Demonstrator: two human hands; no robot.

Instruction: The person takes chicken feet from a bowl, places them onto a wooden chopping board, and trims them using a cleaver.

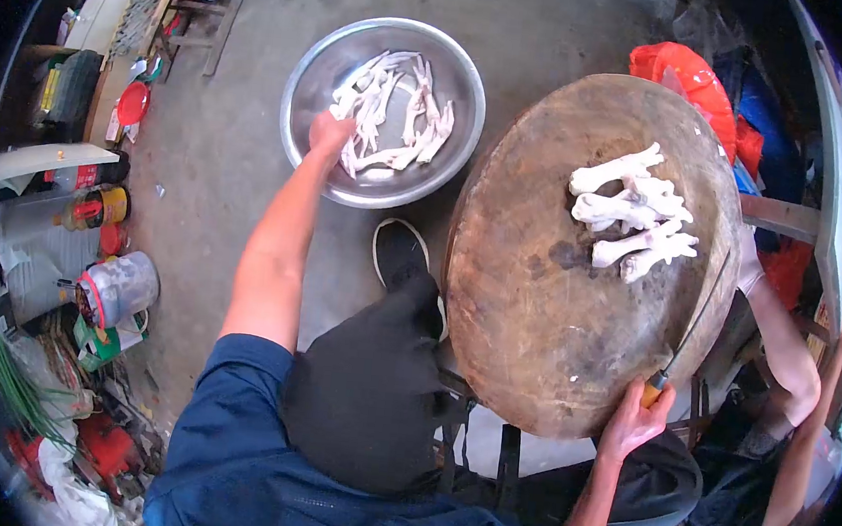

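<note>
A steel bowl point(302, 82) on the floor holds several pale chicken feet point(419, 113). My left hand point(330, 135) reaches inside its near left side, fingers closed on a chicken foot point(339, 111); the fingertips are partly hidden. On the round wooden chopping block point(544, 344), more chicken feet point(636, 207) lie in a small heap towards the right side. My right hand point(636, 420) is at the block's near right edge, wrapped round the wooden handle of a knife point(692, 332). The thin blade points away from me along the right rim.
Another person's arm point(784, 350) is close by on the right of the block. A red plastic bag point(687, 81) sits behind it. Jars, including a clear plastic one point(118, 289), and clutter line the left side. A wooden stool point(223, 30) stands at the upper left.
</note>
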